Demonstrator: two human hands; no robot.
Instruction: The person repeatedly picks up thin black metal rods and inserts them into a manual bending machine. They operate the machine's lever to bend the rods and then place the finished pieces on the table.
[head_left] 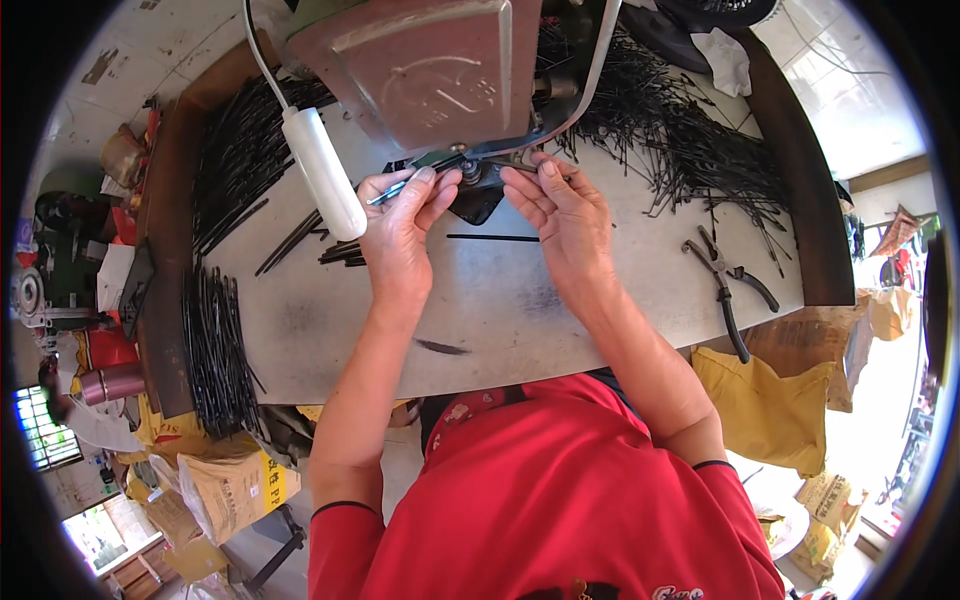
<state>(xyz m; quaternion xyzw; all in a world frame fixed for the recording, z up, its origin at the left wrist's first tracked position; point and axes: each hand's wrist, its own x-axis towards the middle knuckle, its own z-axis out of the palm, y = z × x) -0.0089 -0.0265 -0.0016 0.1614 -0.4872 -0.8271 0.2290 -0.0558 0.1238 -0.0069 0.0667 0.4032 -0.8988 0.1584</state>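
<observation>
Both my hands are raised at the small metal working point (pixel 470 172) under a reddish-brown machine housing (pixel 430 75). My left hand (pixel 402 225) pinches a slim rod-like piece with a shiny bluish end (pixel 388 194); its exact kind is unclear. In my right hand (pixel 568 215), thumb and fingers close on a thin dark rod (pixel 525 166) that reaches toward the same point. Below the hands, a single black rod (pixel 490 237) lies across the table. A dark plate (pixel 478 206) shows between the hands, partly covered by the machine parts.
A white tube-shaped lamp (pixel 324 172) hangs beside my left hand. Black rods lie in bundles at left (pixel 215 350) and in a tangled heap (pixel 665 130) at right. Black-handled pliers (pixel 728 285) rest near the right edge. Raised brown boards (pixel 165 270) border the table (pixel 500 340).
</observation>
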